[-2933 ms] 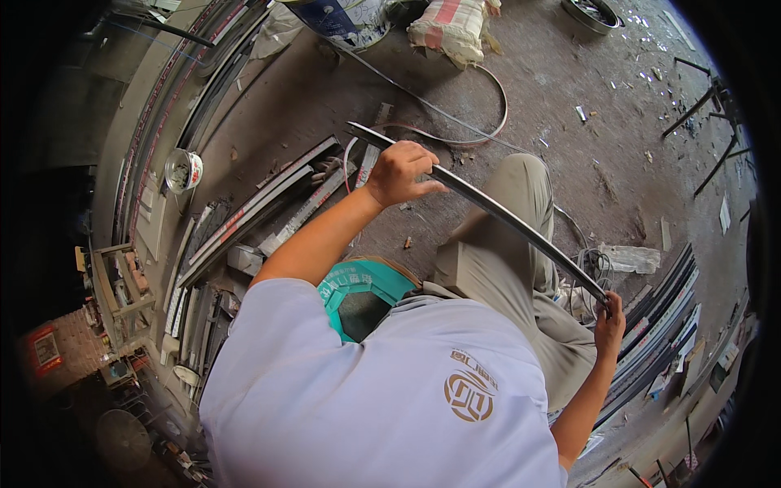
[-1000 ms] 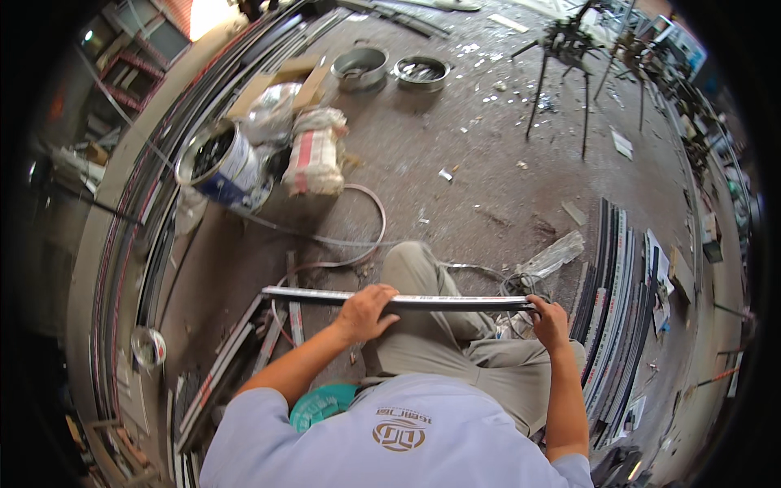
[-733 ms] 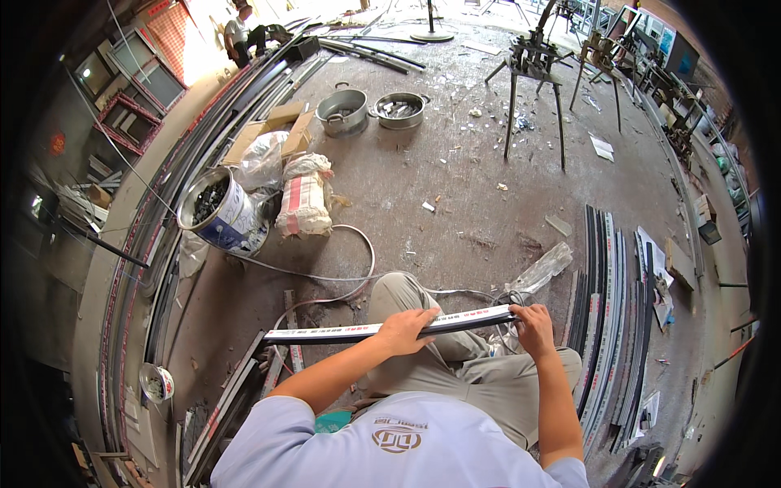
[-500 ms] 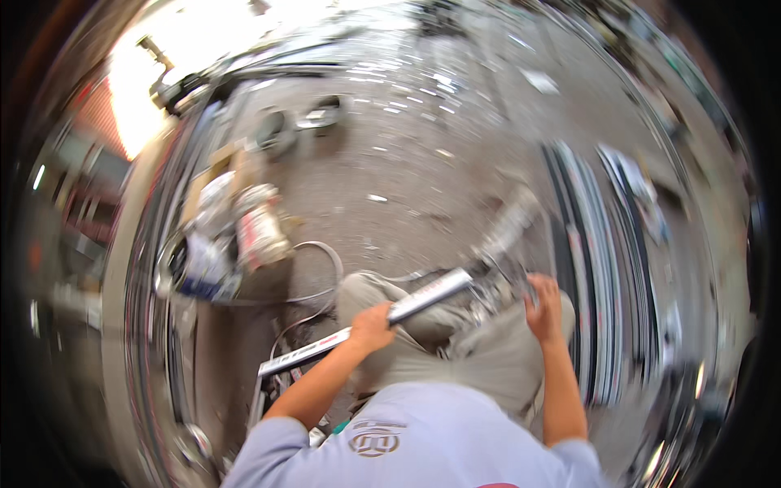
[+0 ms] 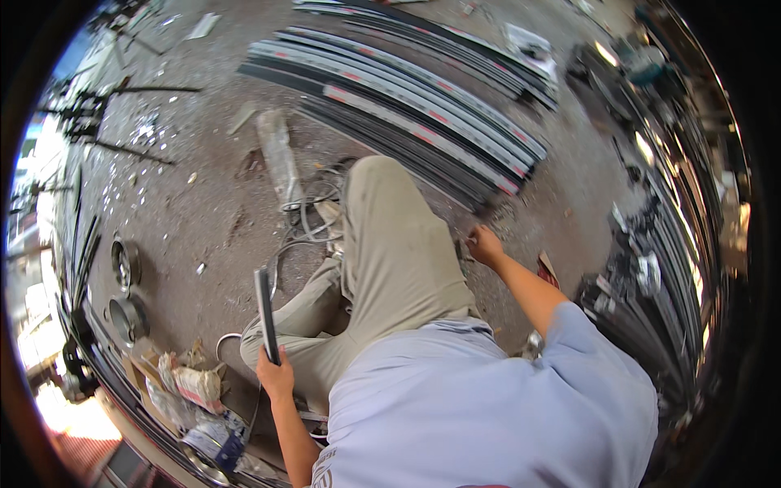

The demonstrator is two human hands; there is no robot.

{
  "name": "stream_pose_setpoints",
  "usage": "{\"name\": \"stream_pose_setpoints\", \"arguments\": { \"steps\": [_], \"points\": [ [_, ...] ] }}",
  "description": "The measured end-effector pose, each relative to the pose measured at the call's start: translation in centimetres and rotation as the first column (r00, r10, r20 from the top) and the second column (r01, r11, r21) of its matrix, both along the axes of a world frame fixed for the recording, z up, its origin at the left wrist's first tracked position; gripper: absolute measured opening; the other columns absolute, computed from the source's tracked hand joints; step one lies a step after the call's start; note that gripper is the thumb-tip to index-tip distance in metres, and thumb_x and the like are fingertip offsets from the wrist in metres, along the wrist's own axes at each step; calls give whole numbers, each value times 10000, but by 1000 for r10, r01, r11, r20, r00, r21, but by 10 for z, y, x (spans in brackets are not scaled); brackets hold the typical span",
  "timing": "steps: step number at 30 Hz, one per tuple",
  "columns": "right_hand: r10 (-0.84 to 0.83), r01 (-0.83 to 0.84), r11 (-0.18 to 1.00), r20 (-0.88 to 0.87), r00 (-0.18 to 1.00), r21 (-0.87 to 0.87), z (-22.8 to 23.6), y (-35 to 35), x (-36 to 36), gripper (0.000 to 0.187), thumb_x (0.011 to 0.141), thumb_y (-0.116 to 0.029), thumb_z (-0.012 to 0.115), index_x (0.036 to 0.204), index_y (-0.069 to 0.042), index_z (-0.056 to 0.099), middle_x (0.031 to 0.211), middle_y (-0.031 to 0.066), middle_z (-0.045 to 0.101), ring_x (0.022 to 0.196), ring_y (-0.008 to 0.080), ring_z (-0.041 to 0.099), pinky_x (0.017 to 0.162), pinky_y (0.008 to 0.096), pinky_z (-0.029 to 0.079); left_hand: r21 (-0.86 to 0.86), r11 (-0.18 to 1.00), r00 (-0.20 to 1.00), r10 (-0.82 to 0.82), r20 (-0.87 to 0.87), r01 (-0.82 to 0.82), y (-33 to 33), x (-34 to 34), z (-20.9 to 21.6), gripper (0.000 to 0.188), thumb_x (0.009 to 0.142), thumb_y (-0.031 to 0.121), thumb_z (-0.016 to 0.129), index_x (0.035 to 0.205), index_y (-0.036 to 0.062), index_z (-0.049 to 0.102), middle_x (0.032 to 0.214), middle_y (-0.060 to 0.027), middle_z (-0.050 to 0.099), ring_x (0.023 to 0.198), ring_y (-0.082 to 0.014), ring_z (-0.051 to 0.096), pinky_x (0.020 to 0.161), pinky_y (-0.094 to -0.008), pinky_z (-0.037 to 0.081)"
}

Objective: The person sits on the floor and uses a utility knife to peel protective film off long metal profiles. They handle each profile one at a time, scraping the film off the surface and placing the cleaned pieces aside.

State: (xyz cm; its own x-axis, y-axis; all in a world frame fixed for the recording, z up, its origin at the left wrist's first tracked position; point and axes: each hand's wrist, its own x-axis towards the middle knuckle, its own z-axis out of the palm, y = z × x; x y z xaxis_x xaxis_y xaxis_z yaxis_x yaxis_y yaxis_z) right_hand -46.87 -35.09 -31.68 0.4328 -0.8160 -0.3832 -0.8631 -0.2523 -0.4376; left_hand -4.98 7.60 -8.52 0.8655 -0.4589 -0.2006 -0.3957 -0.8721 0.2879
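Note:
My left hand is closed around a slim metal profile bar, which stands up past my bent leg. Its dark side and a pale edge show; the lower part is hidden by my arm and body. Off to the right, my right hand reaches down beside my raised knee. Its fingers are curled together near the floor, and what they hold, if anything, is too small to make out. Close to this hand lie the ends of long, dark and silver profile bars stacked on the floor.
A plastic-wrapped bundle and a grey cable lie ahead of my legs. At left are metal rings and a bag. More dark profiles are piled at right. Scraps litter the floor.
My body and view have turned right toward the stacked profiles. My right hand has moved out and down beside my knee. The bar in my left hand now points more upright.

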Motion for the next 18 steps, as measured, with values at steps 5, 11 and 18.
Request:
{"name": "stream_pose_setpoints", "arguments": {
  "steps": [5,11,18],
  "points": [
    [-124,140,985,-153,980,103,-7,38,-8,399,859,-371,811,1086,-63,697,1136,183,717,1061,403,698,887,496,564,-44,998,996,31,-88,-35,7,5,5,426,987,270,746,1239,-56,639,932,-265,709,847,-446,689,779,-470,526],
    [-13,138,951,-408,913,276,12,54,8,440,872,-431,778,1111,-68,711,1136,187,761,1060,392,734,888,493,588,-50,999,998,-1,-64,-2,4,6,4,450,982,282,754,1233,-72,636,937,-265,712,860,-450,691,788,-465,526],
    [160,-1,931,-406,900,366,-72,88,-19,409,968,-370,629,1184,-44,749,1206,206,760,1103,402,745,918,504,598,10,1000,1000,-10,-21,10,-1,7,15,464,955,304,756,1257,-24,628,1051,-292,717,985,-507,681,861,-528,531]
  ]
}}
